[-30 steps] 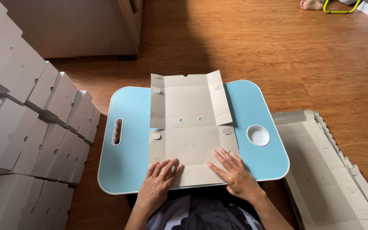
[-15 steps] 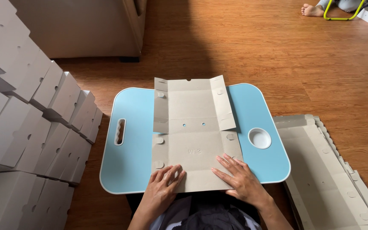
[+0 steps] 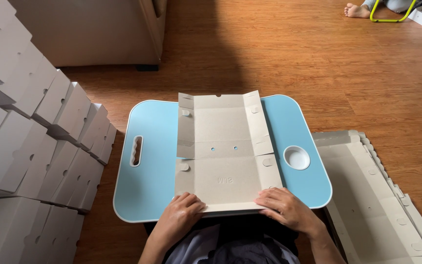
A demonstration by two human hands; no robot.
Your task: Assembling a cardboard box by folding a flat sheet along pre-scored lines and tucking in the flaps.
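Note:
A flat, unfolded beige cardboard box blank (image 3: 225, 146) lies on a light blue lap table (image 3: 152, 166). Its two far side flaps stand slightly raised. My left hand (image 3: 181, 215) presses the blank's near left edge with the fingers curled over it. My right hand (image 3: 284, 208) rests palm down on the near right corner. Both hands touch the cardboard at the table's near edge.
Several folded white boxes (image 3: 30, 146) are stacked at the left. More flat cardboard blanks (image 3: 372, 195) lie on the wooden floor at the right. The table has a handle slot (image 3: 136, 150) and a round cup recess (image 3: 296, 158). Another person's foot (image 3: 355, 10) shows at the far right.
Both hands have slid back toward me to the blank's near edge. The view has shifted a little.

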